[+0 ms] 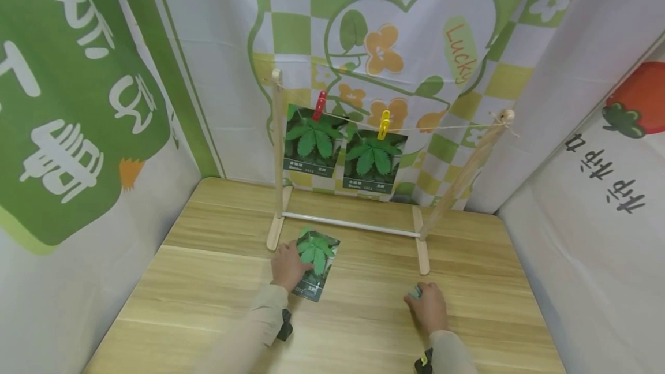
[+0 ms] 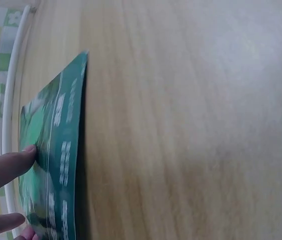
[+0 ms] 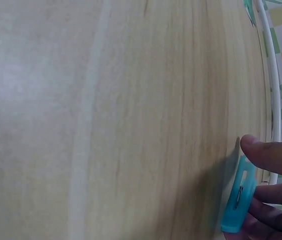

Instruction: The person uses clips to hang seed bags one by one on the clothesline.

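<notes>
My left hand grips a green leaf-picture card near its left edge, just in front of the rack. In the left wrist view the thumb presses on the printed face, and other fingertips show at the card's edge. Over the right part of the table, my right hand holds a light-blue clothespin between thumb and fingers. Two similar cards, a left one and a right one, hang from a string, under a red clothespin and a yellow clothespin.
A wooden rack carries the string between its left post and leaning right post. A white bar joins its feet low down. Behind the wooden table hangs a checked curtain; printed cloths flank both sides.
</notes>
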Available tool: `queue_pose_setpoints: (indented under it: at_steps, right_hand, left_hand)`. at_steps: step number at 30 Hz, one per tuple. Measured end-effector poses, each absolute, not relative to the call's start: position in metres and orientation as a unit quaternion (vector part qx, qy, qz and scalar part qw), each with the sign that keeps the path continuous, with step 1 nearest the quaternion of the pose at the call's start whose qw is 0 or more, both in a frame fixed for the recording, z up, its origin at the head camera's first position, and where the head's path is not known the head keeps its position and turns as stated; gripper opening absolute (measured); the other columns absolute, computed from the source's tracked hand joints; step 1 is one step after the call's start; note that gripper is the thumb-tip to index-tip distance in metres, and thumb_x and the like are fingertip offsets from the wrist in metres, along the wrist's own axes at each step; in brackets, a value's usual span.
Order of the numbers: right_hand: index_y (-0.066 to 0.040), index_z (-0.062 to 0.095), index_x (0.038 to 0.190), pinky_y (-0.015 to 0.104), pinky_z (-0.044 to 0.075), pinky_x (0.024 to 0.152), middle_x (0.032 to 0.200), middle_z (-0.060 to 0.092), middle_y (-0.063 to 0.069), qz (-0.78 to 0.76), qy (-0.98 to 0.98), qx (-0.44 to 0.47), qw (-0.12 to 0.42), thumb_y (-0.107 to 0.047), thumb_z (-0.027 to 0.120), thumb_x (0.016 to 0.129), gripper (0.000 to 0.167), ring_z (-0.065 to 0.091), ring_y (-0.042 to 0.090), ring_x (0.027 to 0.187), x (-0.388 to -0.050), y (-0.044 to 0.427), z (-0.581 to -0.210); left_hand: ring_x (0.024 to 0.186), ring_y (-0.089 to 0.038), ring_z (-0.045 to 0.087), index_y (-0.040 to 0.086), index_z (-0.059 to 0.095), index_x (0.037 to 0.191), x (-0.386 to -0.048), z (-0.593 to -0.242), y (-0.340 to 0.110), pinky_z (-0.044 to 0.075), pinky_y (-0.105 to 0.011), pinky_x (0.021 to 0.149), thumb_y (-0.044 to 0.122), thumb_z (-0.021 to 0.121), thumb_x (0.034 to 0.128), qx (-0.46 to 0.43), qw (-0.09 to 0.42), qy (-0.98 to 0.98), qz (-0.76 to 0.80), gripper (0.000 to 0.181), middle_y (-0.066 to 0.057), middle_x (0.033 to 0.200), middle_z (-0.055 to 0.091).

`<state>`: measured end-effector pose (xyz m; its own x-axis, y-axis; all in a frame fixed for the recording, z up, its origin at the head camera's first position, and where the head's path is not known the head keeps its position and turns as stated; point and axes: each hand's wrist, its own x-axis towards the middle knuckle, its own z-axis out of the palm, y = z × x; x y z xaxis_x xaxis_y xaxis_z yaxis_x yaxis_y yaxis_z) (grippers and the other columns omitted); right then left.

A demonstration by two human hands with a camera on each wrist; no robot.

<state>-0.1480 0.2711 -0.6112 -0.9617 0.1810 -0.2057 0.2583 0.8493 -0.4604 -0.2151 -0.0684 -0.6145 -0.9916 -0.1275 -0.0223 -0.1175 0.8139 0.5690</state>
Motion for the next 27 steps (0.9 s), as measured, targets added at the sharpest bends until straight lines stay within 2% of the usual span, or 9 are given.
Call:
queue_pose_setpoints:
  at_steps: [6,17,22,27]
  right_hand:
    - [0.012,0.057,0.122,0.029,0.043,0.061,0.100,0.057,0.021,-0.246,0.959,0.118,0.072,-0.022,0.072,0.086,0.052,0.049,0.022,0.078,-0.148,0.269,-0.611]
    - [0.014,0.060,0.117,0.026,0.036,0.057,0.092,0.056,0.018,-0.269,0.957,0.105,0.036,-0.018,0.072,0.086,0.046,0.044,0.020,0.073,-0.145,0.264,-0.609]
    - [0.013,0.061,0.116,0.034,0.046,0.065,0.099,0.059,0.022,-0.285,0.951,0.114,0.041,-0.019,0.071,0.085,0.045,0.052,0.024,0.080,-0.147,0.269,-0.611]
    - [0.011,0.060,0.120,0.046,0.052,0.079,0.108,0.059,0.025,-0.319,0.938,0.127,0.053,-0.019,0.069,0.086,0.045,0.058,0.030,0.091,-0.150,0.272,-0.609]
  left_hand:
    - [0.111,-0.041,0.057,-0.007,0.050,0.132,-0.218,-0.610,-0.077,0.049,-0.054,0.093,0.023,0.082,0.0767,0.089,-0.042,-0.927,-0.361,0.071,-0.027,0.122,0.056]
    - [0.101,-0.037,0.066,-0.004,0.067,0.112,-0.219,-0.606,-0.082,0.053,-0.046,0.082,0.020,0.074,0.0840,0.136,-0.058,-0.886,-0.440,0.038,-0.022,0.116,0.068]
    - [0.094,-0.032,0.066,-0.002,0.071,0.105,-0.220,-0.606,-0.084,0.052,-0.042,0.077,0.019,0.072,0.0856,0.145,-0.067,-0.871,-0.465,0.029,-0.019,0.110,0.071]
    - [0.102,-0.034,0.062,-0.004,0.070,0.101,-0.221,-0.608,-0.086,0.052,-0.043,0.084,0.012,0.069,0.0870,0.145,-0.090,-0.837,-0.520,0.022,-0.022,0.116,0.068]
